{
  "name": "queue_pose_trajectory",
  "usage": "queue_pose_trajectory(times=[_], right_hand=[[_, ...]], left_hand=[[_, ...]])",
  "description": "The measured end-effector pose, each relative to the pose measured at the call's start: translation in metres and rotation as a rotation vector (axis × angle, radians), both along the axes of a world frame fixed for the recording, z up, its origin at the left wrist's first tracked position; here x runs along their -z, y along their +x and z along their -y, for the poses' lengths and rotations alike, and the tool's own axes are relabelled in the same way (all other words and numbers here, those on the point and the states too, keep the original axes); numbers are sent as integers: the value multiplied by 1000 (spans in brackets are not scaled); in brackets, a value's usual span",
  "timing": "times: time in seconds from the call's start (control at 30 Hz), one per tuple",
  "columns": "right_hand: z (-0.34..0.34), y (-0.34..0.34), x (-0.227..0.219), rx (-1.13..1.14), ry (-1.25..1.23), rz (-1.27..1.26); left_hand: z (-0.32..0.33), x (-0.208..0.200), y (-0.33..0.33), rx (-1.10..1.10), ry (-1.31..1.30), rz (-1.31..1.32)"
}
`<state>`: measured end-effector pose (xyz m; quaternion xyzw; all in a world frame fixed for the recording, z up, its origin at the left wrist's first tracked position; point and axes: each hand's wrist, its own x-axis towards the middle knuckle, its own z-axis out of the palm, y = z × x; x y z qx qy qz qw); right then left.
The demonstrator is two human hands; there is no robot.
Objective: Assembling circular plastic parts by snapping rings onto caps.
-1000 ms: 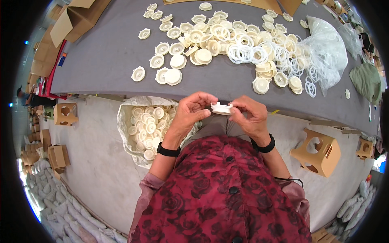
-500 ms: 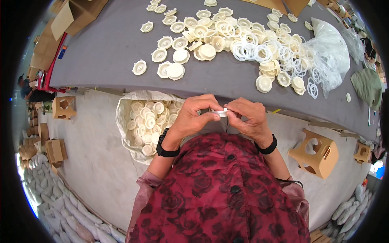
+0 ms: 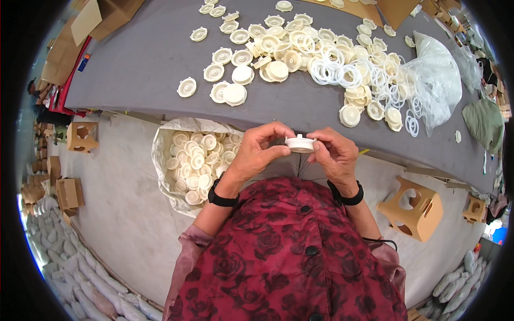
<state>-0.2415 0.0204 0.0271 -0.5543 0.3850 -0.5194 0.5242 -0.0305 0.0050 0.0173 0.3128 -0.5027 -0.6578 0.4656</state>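
A round cream plastic cap (image 3: 300, 143) with small tabs on its rim is held edge-on between my two hands, just in front of the table edge. My left hand (image 3: 263, 148) pinches its left side between thumb and fingers. On the opposite side, the thumb and fingers of my right hand (image 3: 336, 154) grip it. Whether a ring sits in the cap cannot be made out. Beyond my hands, many similar caps (image 3: 234, 94) lie spread and heaped on the grey table (image 3: 144, 80). Translucent white rings (image 3: 350, 76) are piled over the heap's right part.
Below the table edge, left of my hands, an open white sack (image 3: 160, 155) holds many caps. A clear plastic bag (image 3: 436, 80) lies by the rings, near a green cloth (image 3: 483, 122). Brown stools (image 3: 412, 208) stand on the floor; filled sacks (image 3: 80, 273) are stacked at lower left.
The cap has come further into view between my hands, which have parted slightly and shifted a little right. Both hands still hold it.
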Motion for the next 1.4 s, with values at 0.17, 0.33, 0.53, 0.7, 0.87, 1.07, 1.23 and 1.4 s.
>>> queue_pose_trajectory(times=[0.17,0.33,0.53,0.7,0.87,1.07,1.23,1.4], right_hand=[[2,-3,-1,-3,-72,-104],[12,-9,-5,-88,-231,-358],[12,4,-6,-96,-203,-429],[4,11,10,-79,-220,-587],[-1,16,18,-186,14,-440],[6,24,31,-217,-7,-499],[4,29,45,-226,25,-494],[4,60,95,-371,99,-605]], left_hand=[[-7,11,1,34,35,-126],[2,0,6,38,-165,77],[2,-21,10,19,-376,361],[-10,-12,13,-68,-420,503],[-44,2,76,-54,-345,1055],[-81,21,174,-617,-324,1755],[-92,61,179,-566,-141,1642],[-122,149,179,-678,76,1750]])
